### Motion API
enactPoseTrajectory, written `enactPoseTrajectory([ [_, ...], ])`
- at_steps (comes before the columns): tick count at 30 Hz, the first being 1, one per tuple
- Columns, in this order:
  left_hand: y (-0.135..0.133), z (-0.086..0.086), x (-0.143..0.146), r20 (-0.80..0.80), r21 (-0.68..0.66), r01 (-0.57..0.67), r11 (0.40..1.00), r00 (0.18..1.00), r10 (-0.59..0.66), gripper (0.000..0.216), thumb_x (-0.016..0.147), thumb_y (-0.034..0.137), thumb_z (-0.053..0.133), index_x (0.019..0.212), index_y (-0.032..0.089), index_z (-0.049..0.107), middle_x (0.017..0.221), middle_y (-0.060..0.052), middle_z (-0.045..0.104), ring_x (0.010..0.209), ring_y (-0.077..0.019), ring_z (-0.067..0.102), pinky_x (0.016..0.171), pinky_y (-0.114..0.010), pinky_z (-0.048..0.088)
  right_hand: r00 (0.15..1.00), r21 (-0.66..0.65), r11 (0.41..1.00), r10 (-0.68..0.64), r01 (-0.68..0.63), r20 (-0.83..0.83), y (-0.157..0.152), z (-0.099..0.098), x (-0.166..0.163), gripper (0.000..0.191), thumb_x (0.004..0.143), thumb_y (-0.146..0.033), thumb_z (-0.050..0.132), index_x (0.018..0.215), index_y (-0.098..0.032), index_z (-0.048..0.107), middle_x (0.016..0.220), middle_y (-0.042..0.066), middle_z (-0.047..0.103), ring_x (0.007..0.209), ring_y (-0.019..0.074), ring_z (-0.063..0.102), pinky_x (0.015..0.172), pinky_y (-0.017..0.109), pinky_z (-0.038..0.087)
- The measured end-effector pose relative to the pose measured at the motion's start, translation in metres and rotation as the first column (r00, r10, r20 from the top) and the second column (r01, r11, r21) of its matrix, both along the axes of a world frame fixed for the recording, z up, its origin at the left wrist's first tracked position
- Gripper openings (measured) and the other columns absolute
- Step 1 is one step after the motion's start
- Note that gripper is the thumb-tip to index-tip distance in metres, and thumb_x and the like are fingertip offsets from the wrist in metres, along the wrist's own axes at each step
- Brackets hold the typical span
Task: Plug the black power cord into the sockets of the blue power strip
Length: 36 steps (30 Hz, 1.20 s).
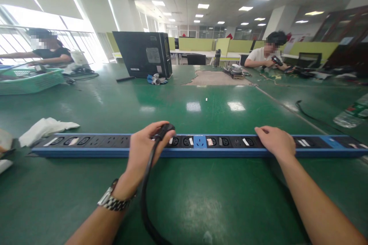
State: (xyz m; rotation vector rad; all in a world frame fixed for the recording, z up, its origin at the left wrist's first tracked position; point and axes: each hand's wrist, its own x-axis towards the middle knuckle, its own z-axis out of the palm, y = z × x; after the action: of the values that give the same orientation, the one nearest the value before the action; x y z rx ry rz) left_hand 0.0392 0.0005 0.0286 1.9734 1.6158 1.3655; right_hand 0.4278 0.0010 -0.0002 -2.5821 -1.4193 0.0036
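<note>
A long blue and black power strip (199, 142) lies across the green table, its row of sockets facing up and small white stickers beside several of them. Over its left half, my left hand (145, 145) is closed round a black power plug (166, 129). From that plug a thick black cable (144, 203) hangs down past my wrist and out at the bottom. Farther right, my right hand (277, 141) lies on the strip with its fingers curled over it; the fingertips are partly hidden.
Beyond the strip stand a black computer case (143, 53) and blue-white gloves (156, 79). White tissue (47, 128) lies left, near a green basket (31, 81). A plastic bottle (352, 113) and thin black cable (313, 116) are right. Two people sit across the table (184, 101).
</note>
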Motion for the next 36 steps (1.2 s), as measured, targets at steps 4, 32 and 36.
enactPoseTrajectory([
  [4,0.003,-0.009,0.048,-0.091,-0.143,0.171,0.975,0.978,-0.185,0.03,0.079,0.044,0.069,0.1,0.022,0.075,0.093,-0.004,0.079,0.084,-0.0226,0.074,0.079,-0.032,0.058,1.0,0.005,1.0,0.006,-0.006,0.012,-0.001,0.001,-0.001,0.06,0.088,-0.061,0.031,0.113,-0.028,0.074,0.112,0.01,0.073,0.098,0.0321,0.067,0.083,0.042,0.048],
  [32,-0.001,-0.006,-0.065,-0.18,-0.107,-0.114,0.988,0.979,0.093,0.043,0.074,0.057,0.067,0.1,0.023,0.075,0.094,-0.004,0.079,0.086,-0.0265,0.074,0.085,-0.034,0.058,0.999,0.037,0.999,0.038,-0.039,0.033,0.0,-0.003,0.004,0.057,0.088,-0.059,0.033,0.107,-0.028,0.076,0.106,0.01,0.075,0.093,0.0318,0.068,0.081,0.042,0.047],
  [36,0.002,-0.015,-0.058,-0.223,-0.093,-0.05,0.994,0.974,0.028,0.045,0.077,0.057,0.064,0.104,0.023,0.075,0.097,-0.004,0.079,0.086,-0.0254,0.074,0.086,-0.032,0.057,0.999,0.043,0.998,0.042,-0.043,0.035,-0.001,-0.004,0.005,0.058,0.088,-0.06,0.032,0.108,-0.028,0.076,0.108,0.011,0.074,0.092,0.0323,0.067,0.078,0.042,0.048],
])
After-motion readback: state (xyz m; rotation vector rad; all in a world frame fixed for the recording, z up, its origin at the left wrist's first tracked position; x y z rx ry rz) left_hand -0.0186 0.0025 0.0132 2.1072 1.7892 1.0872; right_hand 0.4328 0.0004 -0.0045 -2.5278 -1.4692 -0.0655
